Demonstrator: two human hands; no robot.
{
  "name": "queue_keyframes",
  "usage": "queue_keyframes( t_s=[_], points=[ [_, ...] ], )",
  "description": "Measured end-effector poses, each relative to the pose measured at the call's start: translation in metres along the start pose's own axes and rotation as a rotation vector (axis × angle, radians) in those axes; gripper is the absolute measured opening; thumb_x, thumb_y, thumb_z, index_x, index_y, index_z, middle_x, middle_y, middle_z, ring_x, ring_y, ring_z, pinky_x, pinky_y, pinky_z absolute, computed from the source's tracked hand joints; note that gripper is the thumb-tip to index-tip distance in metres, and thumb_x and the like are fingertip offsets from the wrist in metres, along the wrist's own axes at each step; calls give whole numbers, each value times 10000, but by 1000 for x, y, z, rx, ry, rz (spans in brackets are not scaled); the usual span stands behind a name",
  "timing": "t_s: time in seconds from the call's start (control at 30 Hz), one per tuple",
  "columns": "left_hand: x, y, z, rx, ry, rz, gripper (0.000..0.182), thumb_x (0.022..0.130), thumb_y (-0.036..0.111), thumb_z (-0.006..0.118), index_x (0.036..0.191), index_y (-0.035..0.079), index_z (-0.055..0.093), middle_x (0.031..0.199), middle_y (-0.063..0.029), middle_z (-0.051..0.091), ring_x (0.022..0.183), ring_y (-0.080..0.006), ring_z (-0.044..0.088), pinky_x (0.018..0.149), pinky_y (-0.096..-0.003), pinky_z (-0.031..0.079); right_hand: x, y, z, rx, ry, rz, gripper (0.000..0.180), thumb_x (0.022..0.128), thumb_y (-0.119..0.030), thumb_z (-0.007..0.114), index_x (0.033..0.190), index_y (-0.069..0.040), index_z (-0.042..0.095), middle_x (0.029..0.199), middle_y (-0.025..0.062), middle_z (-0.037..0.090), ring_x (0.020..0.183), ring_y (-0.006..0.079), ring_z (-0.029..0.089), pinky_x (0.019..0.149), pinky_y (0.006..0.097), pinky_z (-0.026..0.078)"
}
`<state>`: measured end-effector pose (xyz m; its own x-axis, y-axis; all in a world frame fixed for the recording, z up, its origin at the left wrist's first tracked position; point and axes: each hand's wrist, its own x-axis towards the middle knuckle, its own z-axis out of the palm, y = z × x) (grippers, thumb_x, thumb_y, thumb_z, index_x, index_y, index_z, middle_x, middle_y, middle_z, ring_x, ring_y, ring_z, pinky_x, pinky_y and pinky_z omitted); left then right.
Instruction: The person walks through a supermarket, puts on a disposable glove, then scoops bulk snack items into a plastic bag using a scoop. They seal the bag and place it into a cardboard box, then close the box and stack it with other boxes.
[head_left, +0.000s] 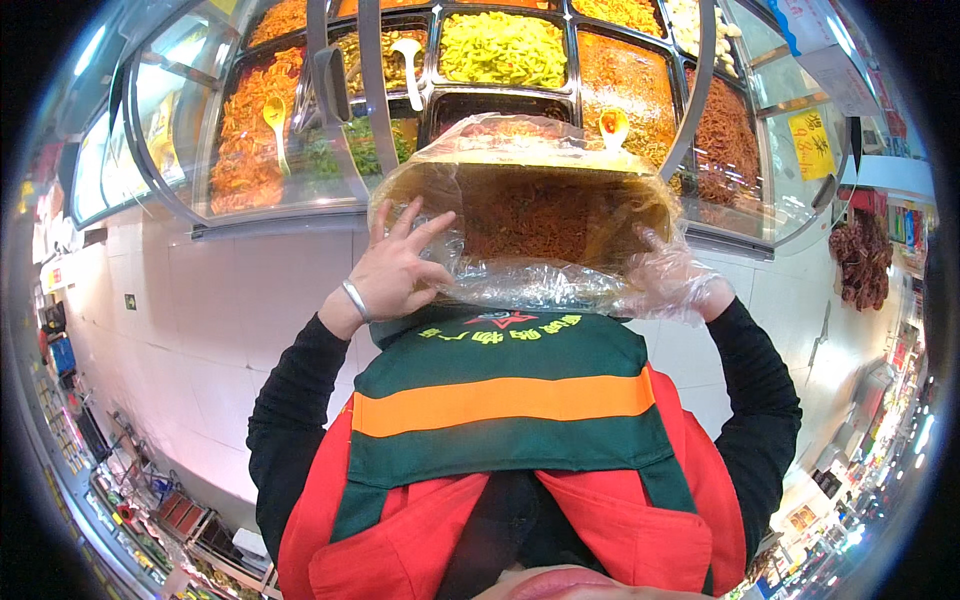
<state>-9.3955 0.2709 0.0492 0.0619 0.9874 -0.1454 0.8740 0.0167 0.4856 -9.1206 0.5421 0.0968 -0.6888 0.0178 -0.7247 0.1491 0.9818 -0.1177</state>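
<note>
A box with a clear plastic bag as its liner stands in front of my chest, its mouth facing me. Dark reddish-brown shredded food lies inside. My left hand, bare with a silver bracelet at the wrist, rests on the left side of the liner with spread fingers. Whether it pinches the plastic I cannot tell. In a clear plastic glove, my right hand holds the right rim of the lined box, fingertips inside its mouth. Whatever supports the box from below is hidden.
Beyond the box, a glass-sided display case holds black trays of food, including yellow-green strips and orange-red pieces. A white spoon and a yellow spoon lie in trays. Curved case frames rise nearby. Pale floor tiles surround me.
</note>
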Motion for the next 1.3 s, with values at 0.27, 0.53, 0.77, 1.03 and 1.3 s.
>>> queue_keyframes(
  t_s=[0.27, 0.53, 0.77, 1.03, 1.3],
  points=[
    [-4, 7, -1, -44, 71, 23, 21, 658, 238, 687, 670, 229, 703, 1470, -81, 380, 1386, -437, 240, 1096, -649, 7, 60, -28, -53, 161, 753, -574, 276, 866, -314, 595, 906, -42, 621, 796, 138, 619, 749, 333, 615, 666, 412, 494],
    [-7, 9, 8, -83, 152, 22, 44, 667, 234, 684, 635, 206, 673, 1440, -82, 413, 1384, -418, 256, 1094, -645, 7, 171, -41, -5, -149, 350, -154, 739, 781, -350, 690, 1339, 33, 392, 1195, 325, 545, 1059, 428, 578, 934, 447, 454],
    [-8, 2, 12, -106, 178, 34, 44, 678, 234, 679, 641, 209, 676, 1414, -77, 440, 1374, -395, 284, 1094, -646, 18, 168, -41, -14, -16, 279, -308, 649, 834, -398, 638, 1351, -68, 427, 1304, 259, 509, 1188, 418, 500, 1009, 425, 408],
    [-8, -2, 6, -128, 155, 47, 34, 652, 199, 695, 647, 203, 661, 1404, -70, 448, 1364, -385, 308, 1098, -644, 55, 171, -61, -16, -130, -91, -429, 379, 875, -186, 523, 1245, -105, 551, 1227, 206, 573, 1133, 394, 557, 964, 431, 449],
    [-8, -5, 3, -119, 137, 42, 39, 655, 199, 694, 653, 200, 655, 1390, -62, 464, 1354, -382, 330, 1097, -652, 57, 233, -65, -9, -225, 255, -438, 417, 816, -243, 607, 1186, -51, 609, 1201, 221, 599, 1112, 365, 581, 976, 428, 440]
  ],
)
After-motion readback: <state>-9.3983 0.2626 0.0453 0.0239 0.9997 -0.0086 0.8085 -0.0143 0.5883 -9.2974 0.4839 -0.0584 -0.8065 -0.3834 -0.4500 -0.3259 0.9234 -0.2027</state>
